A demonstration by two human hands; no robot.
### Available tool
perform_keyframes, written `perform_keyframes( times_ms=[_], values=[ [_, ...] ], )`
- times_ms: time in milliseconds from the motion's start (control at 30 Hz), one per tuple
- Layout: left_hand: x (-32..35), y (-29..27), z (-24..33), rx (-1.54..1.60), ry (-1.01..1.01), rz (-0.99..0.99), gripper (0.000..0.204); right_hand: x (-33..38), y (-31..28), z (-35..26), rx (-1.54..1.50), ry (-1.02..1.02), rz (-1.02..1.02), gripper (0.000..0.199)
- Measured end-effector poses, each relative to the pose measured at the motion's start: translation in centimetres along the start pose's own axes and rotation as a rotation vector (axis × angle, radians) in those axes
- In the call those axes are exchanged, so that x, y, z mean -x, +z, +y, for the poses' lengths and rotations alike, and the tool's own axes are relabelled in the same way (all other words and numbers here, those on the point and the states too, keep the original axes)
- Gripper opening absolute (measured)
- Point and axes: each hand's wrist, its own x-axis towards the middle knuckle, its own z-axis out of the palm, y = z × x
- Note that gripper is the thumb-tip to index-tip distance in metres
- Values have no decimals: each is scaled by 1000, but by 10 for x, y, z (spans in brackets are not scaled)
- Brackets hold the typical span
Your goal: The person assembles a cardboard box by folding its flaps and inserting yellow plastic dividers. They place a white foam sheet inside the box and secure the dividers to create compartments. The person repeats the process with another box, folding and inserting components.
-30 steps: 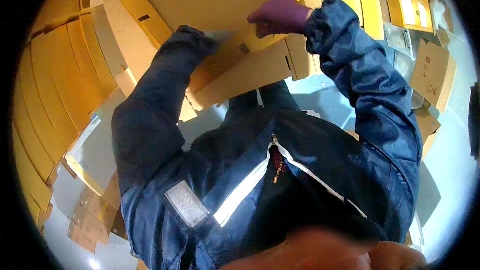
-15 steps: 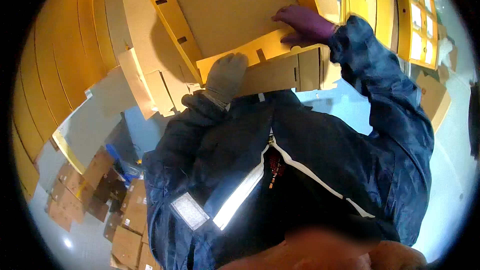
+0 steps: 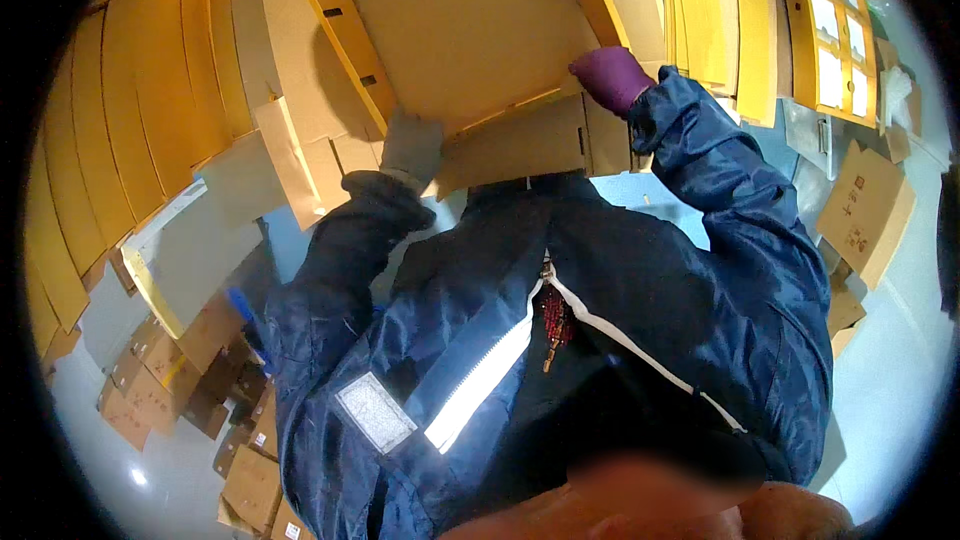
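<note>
In front of my body lies a partly folded cardboard box [image 3: 470, 30], with a brown base and yellow-faced side walls. Its near wall [image 3: 512, 143] turns a brown face toward me, and a thin yellow edge runs along its top. My left hand [image 3: 412, 148], in a greyish glove, is closed at the box's near left corner; its fingertips are slightly blurred. At the near right corner my right hand [image 3: 612, 80], in a purple glove, has its fingers curled down over the wall. The fingers' undersides are hidden.
Stacked cardboard sheets [image 3: 140, 90] fill the left side. Yellow folded pieces [image 3: 700, 20] lie at the right, beside a yellow panel with white windows [image 3: 828, 25]. A brown carton [image 3: 866, 215] stands at the far right. Several cartons [image 3: 250, 490] sit on the floor at lower left.
The near wall has folded over, so its yellow face is now mostly out of sight. My left hand has slid left to the corner. My right hand has moved lower and its fingers have curled in.
</note>
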Motion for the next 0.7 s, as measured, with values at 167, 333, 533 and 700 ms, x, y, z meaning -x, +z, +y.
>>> perform_keyframes(
  times_ms=[167, 333, 533, 700],
  values=[
    [4, -6, -7, -60, -1, -259, 19, -2, -6, -4, 94, -22, -119, 19],
    [0, 0, -2, -30, -58, -458, 27, 15, 9, -8, -15, 45, 32, 19],
    [9, -8, 18, 29, -22, -387, 24, 39, 18, -18, -76, 152, 232, 21],
    [28, -43, 50, 263, -57, -434, 52, 56, 2, -10, -162, 66, 264, 17]
  ],
)
